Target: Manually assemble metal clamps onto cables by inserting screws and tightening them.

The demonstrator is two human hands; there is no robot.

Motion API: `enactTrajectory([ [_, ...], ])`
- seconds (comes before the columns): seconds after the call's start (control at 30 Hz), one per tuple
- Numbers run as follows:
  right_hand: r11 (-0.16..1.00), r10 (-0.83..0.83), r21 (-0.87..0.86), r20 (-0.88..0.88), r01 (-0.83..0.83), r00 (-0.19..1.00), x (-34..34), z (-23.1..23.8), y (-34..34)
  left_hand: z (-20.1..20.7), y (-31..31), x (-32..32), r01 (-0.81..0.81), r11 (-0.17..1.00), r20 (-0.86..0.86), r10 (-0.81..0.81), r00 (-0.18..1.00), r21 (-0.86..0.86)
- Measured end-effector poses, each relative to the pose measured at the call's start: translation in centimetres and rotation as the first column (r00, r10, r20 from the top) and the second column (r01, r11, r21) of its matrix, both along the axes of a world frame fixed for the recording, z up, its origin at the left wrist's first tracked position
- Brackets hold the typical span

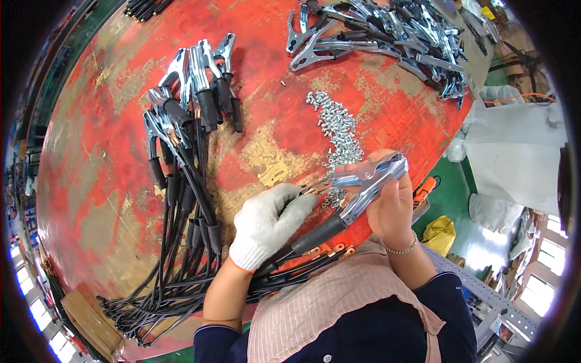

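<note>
My right hand, bare with a beaded bracelet, grips a silver spring clamp whose jaw end points up and to the right. A black sleeve covers one of its handles, which slants down toward my left wrist. In a white knit glove, my left hand pinches at the other handle's end, where a small copper cable lug shows by the fingertips. The cable behind that lug is hidden by the glove. Just under the clamp lie loose nuts. More copper-ended black cables lie along the table's near edge.
Loose screws are heaped on the worn red table beyond my hands. Bare clamps pile up at far right. Cabled clamps lie at left, their black cables running nearer. An orange-handled tool sits by the right edge.
</note>
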State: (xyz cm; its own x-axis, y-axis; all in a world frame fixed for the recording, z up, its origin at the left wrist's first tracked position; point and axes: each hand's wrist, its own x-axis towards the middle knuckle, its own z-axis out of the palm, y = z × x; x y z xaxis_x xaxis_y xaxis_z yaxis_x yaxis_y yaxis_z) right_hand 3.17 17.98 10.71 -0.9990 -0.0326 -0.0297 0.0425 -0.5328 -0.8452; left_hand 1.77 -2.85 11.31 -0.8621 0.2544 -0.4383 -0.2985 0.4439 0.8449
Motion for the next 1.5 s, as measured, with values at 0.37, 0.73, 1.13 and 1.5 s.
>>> enactTrajectory([
  [0.37, 1.0, 0.001, 0.016, -0.024, -0.001, 1.0, 0.4, 0.3, -0.1, 0.2, 0.1, 0.1, 0.014, 0.998, -0.112, -0.021, 0.993, -0.062],
  [0.73, 0.989, 0.081, 0.123, 0.026, -0.084, 0.996, -1.3, -0.2, 0.8, 1.2, 0.7, -1.4, 0.236, 0.948, -0.36, -0.302, 0.883, -0.215],
  [1.13, -0.068, 0.268, 0.925, -0.345, 0.375, 0.9, -7.9, -5.0, 1.7, -1.9, 0.4, -2.1, -0.304, 0.891, 0.297, 0.206, 0.932, 0.337],
  [1.5, 0.818, 0.172, 0.545, 0.073, -0.183, 0.982, -6.7, -3.0, 0.1, -1.5, 0.3, -0.5, -0.064, 0.968, -0.173, 0.108, 0.979, 0.244],
])
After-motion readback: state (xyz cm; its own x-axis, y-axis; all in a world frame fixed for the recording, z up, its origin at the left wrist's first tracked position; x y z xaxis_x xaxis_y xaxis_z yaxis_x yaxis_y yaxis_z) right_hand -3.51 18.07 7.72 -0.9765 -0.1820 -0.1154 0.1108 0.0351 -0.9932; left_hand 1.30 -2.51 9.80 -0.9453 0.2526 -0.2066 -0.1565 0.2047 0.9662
